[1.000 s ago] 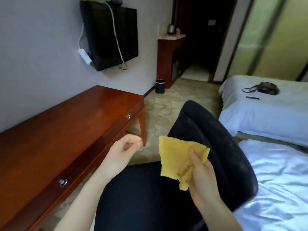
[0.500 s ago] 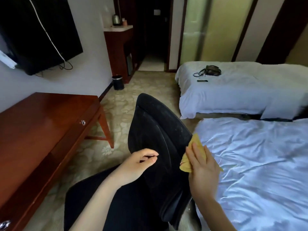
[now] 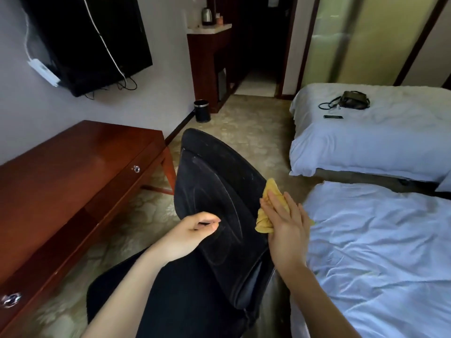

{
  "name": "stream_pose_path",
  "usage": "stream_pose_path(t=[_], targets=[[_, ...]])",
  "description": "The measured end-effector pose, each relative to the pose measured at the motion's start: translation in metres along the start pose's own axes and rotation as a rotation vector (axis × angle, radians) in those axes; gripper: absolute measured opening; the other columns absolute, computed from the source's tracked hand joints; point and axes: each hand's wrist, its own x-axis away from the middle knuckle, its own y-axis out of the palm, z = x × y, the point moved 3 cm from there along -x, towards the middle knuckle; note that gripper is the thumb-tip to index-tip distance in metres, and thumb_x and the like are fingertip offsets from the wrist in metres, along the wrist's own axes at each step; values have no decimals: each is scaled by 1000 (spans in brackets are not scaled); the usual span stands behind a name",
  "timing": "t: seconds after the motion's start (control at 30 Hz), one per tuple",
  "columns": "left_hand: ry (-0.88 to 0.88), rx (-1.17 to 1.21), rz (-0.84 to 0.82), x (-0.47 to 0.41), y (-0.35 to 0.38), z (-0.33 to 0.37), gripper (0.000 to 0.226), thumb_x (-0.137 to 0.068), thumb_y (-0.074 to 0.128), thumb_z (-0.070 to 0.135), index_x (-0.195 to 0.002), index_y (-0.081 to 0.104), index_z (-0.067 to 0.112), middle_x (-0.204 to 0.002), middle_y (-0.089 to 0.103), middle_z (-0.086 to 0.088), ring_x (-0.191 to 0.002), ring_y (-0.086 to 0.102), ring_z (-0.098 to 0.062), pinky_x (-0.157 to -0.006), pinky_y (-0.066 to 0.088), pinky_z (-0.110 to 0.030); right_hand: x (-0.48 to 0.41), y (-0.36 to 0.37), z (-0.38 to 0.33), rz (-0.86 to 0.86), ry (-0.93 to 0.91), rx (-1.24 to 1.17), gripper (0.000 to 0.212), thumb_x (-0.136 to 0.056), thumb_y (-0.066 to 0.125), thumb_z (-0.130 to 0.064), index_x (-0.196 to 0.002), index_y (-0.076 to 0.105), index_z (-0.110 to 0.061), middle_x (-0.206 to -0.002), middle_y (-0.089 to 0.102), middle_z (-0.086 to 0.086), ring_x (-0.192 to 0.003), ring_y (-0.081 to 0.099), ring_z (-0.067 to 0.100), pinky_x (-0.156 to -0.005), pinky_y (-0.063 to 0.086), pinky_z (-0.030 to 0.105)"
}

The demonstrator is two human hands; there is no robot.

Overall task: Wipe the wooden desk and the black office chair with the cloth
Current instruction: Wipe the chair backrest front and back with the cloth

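The black office chair (image 3: 214,191) stands in the middle, its backrest upright and edge-on to me, its seat low in the frame. My right hand (image 3: 285,228) presses the yellow cloth (image 3: 268,206) flat against the rear side of the backrest, fingers stretched over it. My left hand (image 3: 190,230) pinches the front face of the backrest with curled fingers. The wooden desk (image 3: 61,186) runs along the wall on the left, glossy red-brown, with two metal drawer knobs.
A bed with a white sheet (image 3: 378,252) lies close against the chair on the right; a second bed (image 3: 366,135) behind it carries a bag and a phone. A wall television (image 3: 92,40) hangs above the desk. A small black bin (image 3: 202,111) stands on the carpet.
My view swung right from desk to chair. The right hand carried the cloth from in front of me to the back of the backrest; the left hand moved onto the backrest's front.
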Motion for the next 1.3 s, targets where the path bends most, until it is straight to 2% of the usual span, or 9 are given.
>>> stream_pose_path(t=[0.2,0.3,0.4,0.5,0.63,0.7,0.87,1.07,1.3], targets=[[-100,68,150,-2,-18,-11,20,-98,50,25,-113,61,29,-113,60,21,-107,53,9,-76,37,1,-70,44,4,-80,-87,-71,70,-53,83,8,-116,68,-20,-132,58,-2,-130,44,32,-107,29,47],[-152,74,233,3,-36,-25,18,-97,51,24,-109,62,33,-114,62,18,-110,55,4,-81,38,0,-102,64,-7,-114,-85,-116,67,-59,81,6,-120,66,-18,-134,56,1,-133,40,35,-106,32,56],[-207,76,273,12,-56,-36,21,-98,50,24,-114,61,31,-120,61,16,-114,54,1,-91,39,-8,-132,86,-25,-166,-41,-169,60,-71,72,6,-126,62,-17,-140,50,2,-140,29,35,-113,19,55],[-240,61,327,21,-80,-48,22,-98,49,23,-117,58,30,-121,59,14,-107,52,10,-79,37,2,-158,111,-52,-242,12,-226,58,-84,58,1,-137,49,-20,-151,33,-2,-146,7,28,-117,-1,46],[-271,32,427,18,-113,-65,23,-97,51,20,-120,58,21,-121,58,8,-97,53,8,-73,36,4,-190,142,-89,-311,35,-274,57,-92,49,-5,-144,39,-24,-156,22,-4,-147,-5,26,-116,-4,45],[-293,-97,452,11,-126,-73,30,-97,53,24,-126,55,23,-127,54,7,-103,51,-1,-76,33,1,-204,152,-105,-334,59,-286,55,-94,46,-7,-145,38,-25,-157,20,-4,-146,-5,26,-116,-4,44],[-346,-463,453,-12,-185,-111,53,-96,50,39,-145,30,32,-154,24,7,-142,22,-15,-116,19,-37,-227,189,-163,-328,107,-336,59,-94,44,-4,-147,32,-27,-159,12,-5,-146,-10,25,-115,-8,44],[-372,-626,587,-11,-287,-158,70,-97,48,40,-151,5,32,-159,-14,6,-147,-13,-19,-118,-3,-47,-249,235,-235,-309,57,-336,61,-94,44,-4,-149,27,-27,-159,8,-5,-146,-11,27,-115,-7,46],[-393,-641,686,28,-370,-219,95,-83,57,61,-148,-8,42,-155,-27,11,-144,-22,-17,-113,-11,-53,-247,267,-326,-348,28,-388,59,-97,40,-8,-150,23,-28,-160,4,-2,-145,-11,29,-115,-2,49]])
